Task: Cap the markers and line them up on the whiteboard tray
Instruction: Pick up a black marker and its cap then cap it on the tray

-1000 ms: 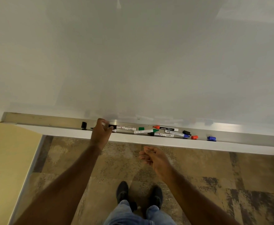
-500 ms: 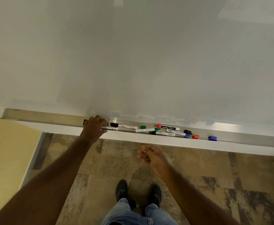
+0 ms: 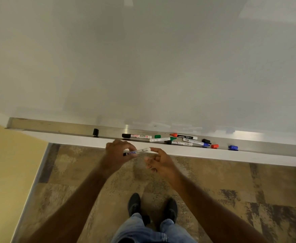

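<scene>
A white marker (image 3: 138, 151) lies level between my two hands, just in front of the metal whiteboard tray (image 3: 56, 126). My left hand (image 3: 116, 151) grips its dark-tipped left end and my right hand (image 3: 158, 160) pinches its right end. Several markers lie jumbled in the tray: a black-capped one (image 3: 136, 136), a green one (image 3: 162, 139), an orange-tipped black one (image 3: 184, 136) and a blue one (image 3: 195, 142). Loose caps lie among them: black (image 3: 95, 132), green (image 3: 157, 136), black (image 3: 206, 141), orange (image 3: 214, 146) and blue (image 3: 233, 147).
The whiteboard (image 3: 143, 58) fills the upper view. A yellow wall (image 3: 7, 172) is at the left. Below the tray are mottled floor tiles (image 3: 231, 181), my black shoes (image 3: 135, 204) and jeans.
My left hand lifted a marker out of the tray and drew it back toward me. My right hand rose to meet it and took hold of the marker's right end.
</scene>
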A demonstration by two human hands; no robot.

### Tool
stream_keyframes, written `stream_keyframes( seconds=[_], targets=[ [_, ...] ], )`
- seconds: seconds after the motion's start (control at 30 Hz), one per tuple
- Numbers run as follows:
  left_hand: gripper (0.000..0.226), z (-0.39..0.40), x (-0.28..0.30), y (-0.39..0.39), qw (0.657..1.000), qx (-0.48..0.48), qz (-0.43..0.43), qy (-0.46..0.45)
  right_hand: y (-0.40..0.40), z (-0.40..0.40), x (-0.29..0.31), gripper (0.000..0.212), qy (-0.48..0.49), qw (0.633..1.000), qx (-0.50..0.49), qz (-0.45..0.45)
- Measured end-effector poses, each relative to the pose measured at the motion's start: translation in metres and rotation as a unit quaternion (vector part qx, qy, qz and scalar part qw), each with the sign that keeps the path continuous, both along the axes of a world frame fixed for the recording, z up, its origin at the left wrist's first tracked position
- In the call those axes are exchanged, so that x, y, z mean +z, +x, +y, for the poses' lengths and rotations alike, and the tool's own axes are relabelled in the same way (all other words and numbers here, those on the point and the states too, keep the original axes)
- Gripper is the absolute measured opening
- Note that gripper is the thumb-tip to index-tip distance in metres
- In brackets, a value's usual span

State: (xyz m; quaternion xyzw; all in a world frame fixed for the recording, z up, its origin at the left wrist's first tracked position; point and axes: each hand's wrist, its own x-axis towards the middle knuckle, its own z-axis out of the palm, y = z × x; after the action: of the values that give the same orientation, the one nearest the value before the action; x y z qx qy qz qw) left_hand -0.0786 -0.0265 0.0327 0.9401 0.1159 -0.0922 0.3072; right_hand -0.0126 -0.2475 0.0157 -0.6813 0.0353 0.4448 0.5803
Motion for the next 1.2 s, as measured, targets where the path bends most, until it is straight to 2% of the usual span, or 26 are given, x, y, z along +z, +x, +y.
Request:
stream_keyframes(
  seconds=[0.13, 0.27, 0.33, 0.4, 0.5, 0.6, 0.73, 0.9, 1.0, 1.1, 1.2],
  targets=[
    [0.033, -0.029, 0.008, -0.006, 0.999, 0.014, 0.006, -0.042, 0.009, 0.003, 0.014, 0.036, 0.008, 0.999, 0.021, -0.042],
    [0.031, -0.029, 0.011, -0.005, 0.993, 0.034, 0.029, -0.110, 0.011, 0.003, 0.017, 0.019, 0.001, 0.999, -0.008, -0.041],
    [0.028, -0.015, 0.012, -0.003, 0.982, 0.074, 0.037, -0.169, 0.010, 0.000, 0.015, 0.022, 0.008, 0.998, -0.038, -0.043],
    [0.025, 0.008, 0.000, 0.001, 0.968, 0.162, 0.001, -0.190, 0.011, -0.006, 0.013, 0.026, 0.011, 0.996, -0.081, -0.036],
    [0.024, 0.050, -0.027, 0.006, 0.939, 0.319, -0.051, -0.114, 0.011, -0.014, 0.011, 0.024, 0.007, 0.991, -0.128, -0.025],
    [0.028, 0.085, -0.045, 0.011, 0.921, 0.388, -0.022, 0.014, 0.006, -0.022, 0.010, 0.022, 0.003, 0.988, -0.152, -0.021],
    [0.040, 0.110, -0.051, 0.023, 0.921, 0.370, 0.064, 0.103, -0.002, -0.030, 0.011, 0.024, -0.004, 0.988, -0.154, -0.017],
    [0.025, 0.119, -0.052, 0.034, 0.931, 0.309, 0.095, 0.172, -0.005, -0.033, 0.012, 0.024, -0.017, 0.986, -0.166, -0.009],
    [0.018, 0.121, -0.057, 0.035, 0.934, 0.291, 0.094, 0.183, -0.005, -0.032, 0.014, 0.024, -0.014, 0.985, -0.170, -0.011],
    [0.024, 0.116, -0.057, 0.033, 0.932, 0.315, 0.077, 0.163, -0.003, -0.030, 0.016, 0.024, -0.014, 0.984, -0.178, -0.007],
    [0.025, 0.101, -0.042, 0.026, 0.925, 0.371, 0.049, 0.071, -0.001, -0.029, 0.019, 0.024, -0.002, 0.981, -0.195, -0.001]
  ],
)
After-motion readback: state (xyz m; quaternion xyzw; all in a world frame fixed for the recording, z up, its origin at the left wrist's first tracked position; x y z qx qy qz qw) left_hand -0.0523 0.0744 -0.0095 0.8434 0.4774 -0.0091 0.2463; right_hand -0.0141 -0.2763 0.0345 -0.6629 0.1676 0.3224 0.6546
